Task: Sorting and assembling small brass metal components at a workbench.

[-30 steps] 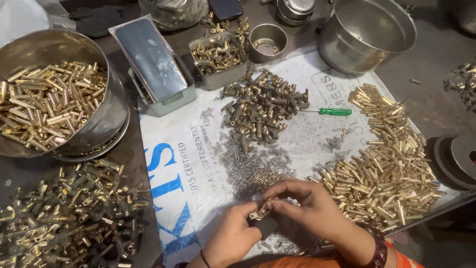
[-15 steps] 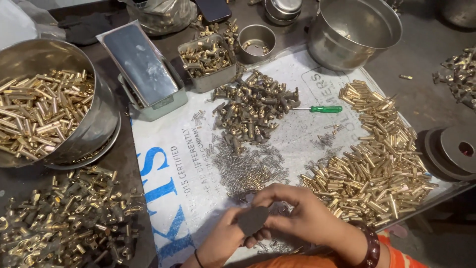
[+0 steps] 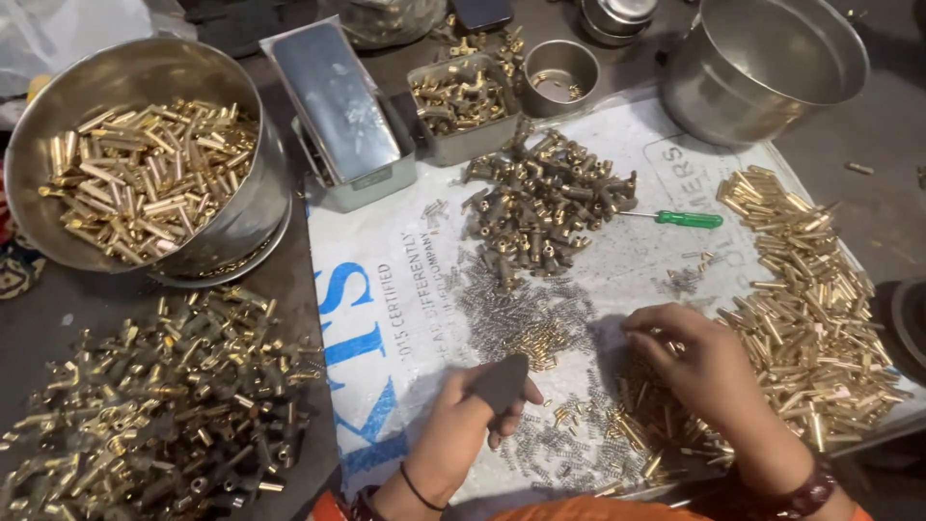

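Left hand (image 3: 461, 425): fingers closed round a small dark flat piece (image 3: 502, 382), held above the white printed sack (image 3: 386, 318) near its front edge; right hand (image 3: 696, 359): fingertips curled down, pinching among small brass pins (image 3: 637, 425), whether one is gripped cannot be told; springs (image 3: 526, 309) heaped between, within easy reach; brass tubes (image 3: 820, 309) banked along the right edge; green screwdriver (image 3: 687, 219) laid behind.

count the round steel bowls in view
4, maybe more past the frame edge: big bowl of brass tubes far left, big empty bowl top right, small bowl top centre, and another cut off at the top.
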